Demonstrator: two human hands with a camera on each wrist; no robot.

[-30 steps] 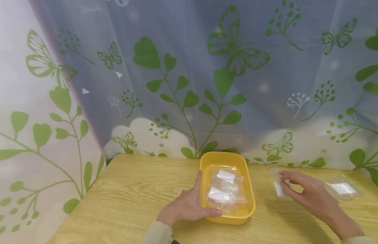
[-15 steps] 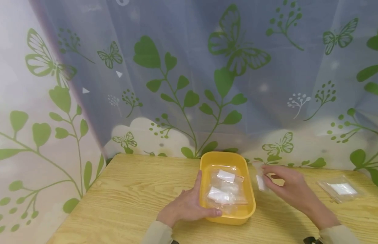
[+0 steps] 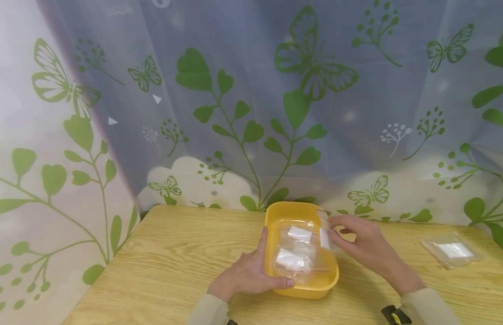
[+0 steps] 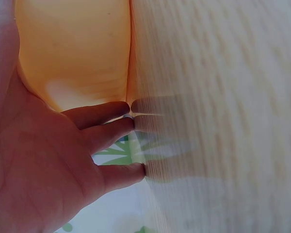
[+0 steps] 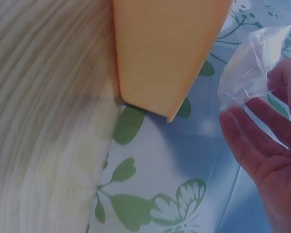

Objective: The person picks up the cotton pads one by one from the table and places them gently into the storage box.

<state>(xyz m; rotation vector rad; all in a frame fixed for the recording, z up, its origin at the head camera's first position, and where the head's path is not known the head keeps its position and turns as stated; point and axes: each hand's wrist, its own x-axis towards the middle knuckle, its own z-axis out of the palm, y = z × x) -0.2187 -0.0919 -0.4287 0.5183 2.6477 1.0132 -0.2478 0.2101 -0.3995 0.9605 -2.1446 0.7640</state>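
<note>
On the table stands a yellow plastic bin (image 3: 302,293) holding several clear plastic bags (image 3: 293,259) with white pieces in them. My left hand (image 3: 245,275) holds its near left corner, thumb over the front rim and index finger along the left side. In the left wrist view, other fingers (image 4: 111,136) stretch out straight with their tips at the tabletop. My right hand (image 3: 365,239) pinches a small clear zip bag (image 3: 324,238) with a white piece inside, overlapping the bin's right rim in the head view. The bag (image 5: 252,68) hangs beyond the orange-looking bin wall in the right wrist view.
More clear bags (image 3: 454,250) with a white piece lie at the right on the wood-grain table (image 3: 186,253). A cloth (image 3: 235,113) printed with leaves and butterflies hangs right behind the table's back edge.
My right hand has carried the pinched zip bag leftward from beside the bags on the right to the bin's right rim. The left hand and bin stay put.
</note>
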